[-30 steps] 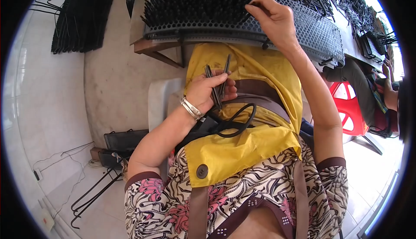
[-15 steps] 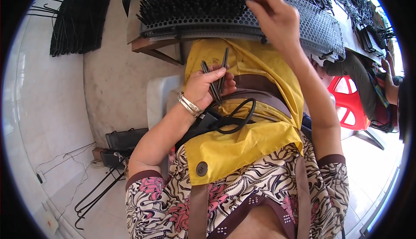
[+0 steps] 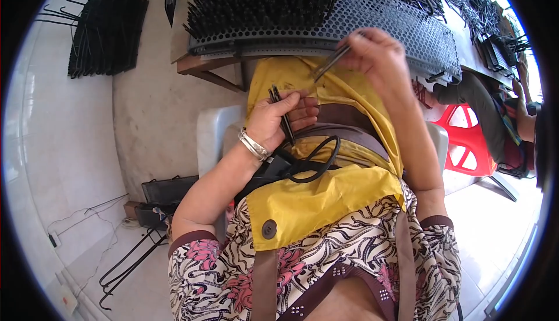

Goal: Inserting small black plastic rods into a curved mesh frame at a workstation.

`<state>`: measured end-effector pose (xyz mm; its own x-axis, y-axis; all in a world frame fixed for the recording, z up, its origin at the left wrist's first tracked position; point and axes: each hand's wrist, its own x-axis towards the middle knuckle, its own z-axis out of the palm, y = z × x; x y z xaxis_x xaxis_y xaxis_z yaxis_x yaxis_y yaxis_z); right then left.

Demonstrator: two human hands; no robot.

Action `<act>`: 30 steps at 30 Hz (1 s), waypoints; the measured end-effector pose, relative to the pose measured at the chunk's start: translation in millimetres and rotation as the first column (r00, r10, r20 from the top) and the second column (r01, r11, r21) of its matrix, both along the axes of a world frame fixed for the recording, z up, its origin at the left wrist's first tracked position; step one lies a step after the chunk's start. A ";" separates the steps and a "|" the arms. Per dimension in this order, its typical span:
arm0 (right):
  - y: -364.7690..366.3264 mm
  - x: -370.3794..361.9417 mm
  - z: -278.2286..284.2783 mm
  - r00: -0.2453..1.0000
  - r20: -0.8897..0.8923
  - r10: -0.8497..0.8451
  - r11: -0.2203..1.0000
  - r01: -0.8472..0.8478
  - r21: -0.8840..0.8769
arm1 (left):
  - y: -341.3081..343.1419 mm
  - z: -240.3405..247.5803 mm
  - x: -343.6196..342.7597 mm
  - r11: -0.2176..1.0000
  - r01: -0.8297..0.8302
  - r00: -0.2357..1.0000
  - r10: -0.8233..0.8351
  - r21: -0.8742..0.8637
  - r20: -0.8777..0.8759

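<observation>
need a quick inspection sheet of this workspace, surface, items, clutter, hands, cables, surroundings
Surface: grey perforated plate on a wood-edged table; holes show on its right part.
Job's things: black rods stand packed on the plate's left part.
Clutter: tangled black pieces beyond the plate at upper right.
Grippers: left hand holds slim dark rods; right hand, blurred, pinches a dark piece, count unclear.
Cables: black cord-like loop at the lap; thin wires low at left.
Surroundings: another person and a red chair at right.
</observation>
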<state>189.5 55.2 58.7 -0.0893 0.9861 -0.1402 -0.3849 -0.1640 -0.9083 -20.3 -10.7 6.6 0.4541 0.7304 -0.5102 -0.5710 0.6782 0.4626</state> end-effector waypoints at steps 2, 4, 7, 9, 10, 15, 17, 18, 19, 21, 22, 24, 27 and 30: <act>26.6 19.3 2.5 0.995 -0.091 -0.042 0.999 0.044 0.011 | 0.0 -0.7 -0.4 1.000 0.007 1.000 -0.007 -0.022 0.030; 44.0 29.9 -5.8 0.989 -0.143 -0.036 0.997 0.046 0.065 | 0.6 0.6 2.5 1.000 0.016 1.000 -0.015 -0.025 0.013; 54.4 32.0 -16.0 0.983 0.032 -0.179 0.951 0.165 0.260 | 2.5 -4.5 2.5 0.998 0.027 0.998 -0.023 -0.060 0.067; 53.9 28.7 -16.1 0.983 0.032 -0.178 0.942 0.161 0.294 | 1.7 -2.9 1.0 0.997 0.025 0.998 -0.021 -0.067 0.056; 53.6 27.4 -16.3 0.982 0.033 -0.184 0.930 0.162 0.331 | 1.5 -2.5 0.6 0.997 0.028 0.999 -0.025 -0.072 0.048; 53.6 24.9 -11.9 0.989 0.038 -0.141 0.898 0.111 0.426 | 2.6 -3.7 0.4 0.995 0.038 0.997 -0.031 -0.090 0.071; 51.4 24.7 -8.5 0.990 0.062 -0.130 0.890 0.089 0.446 | 2.7 -3.1 0.2 0.995 0.036 0.998 -0.031 -0.095 0.059; 50.2 24.7 -7.0 0.990 0.068 -0.123 0.889 0.080 0.450 | 2.5 -4.3 0.1 0.994 0.037 0.997 -0.030 -0.102 0.066; 49.3 24.5 -5.7 0.991 0.073 -0.116 0.888 0.070 0.454 | 2.4 -5.1 0.0 0.993 0.037 0.997 -0.030 -0.108 0.072; 46.9 21.2 -6.2 0.986 0.106 -0.125 0.877 0.060 0.476 | 2.0 -6.4 -0.7 0.994 0.050 0.997 -0.044 -0.098 0.057; 46.4 18.9 -6.2 0.981 0.139 -0.136 0.867 0.050 0.497 | 2.0 -6.7 -0.9 0.994 0.063 0.997 -0.059 -0.090 0.040; 48.5 15.0 -6.3 0.968 0.202 -0.147 0.861 0.025 0.507 | 2.3 -5.9 0.2 0.993 0.055 0.997 -0.049 -0.102 0.061; 45.7 5.1 5.1 0.917 0.357 -0.180 0.846 -0.041 0.532 | 2.8 -5.2 -0.1 0.992 0.047 0.996 -0.039 -0.116 0.074; 47.6 -0.2 18.3 0.846 0.506 -0.167 0.817 -0.168 0.551 | 3.2 -4.7 -0.5 0.992 0.054 0.996 -0.046 -0.115 0.076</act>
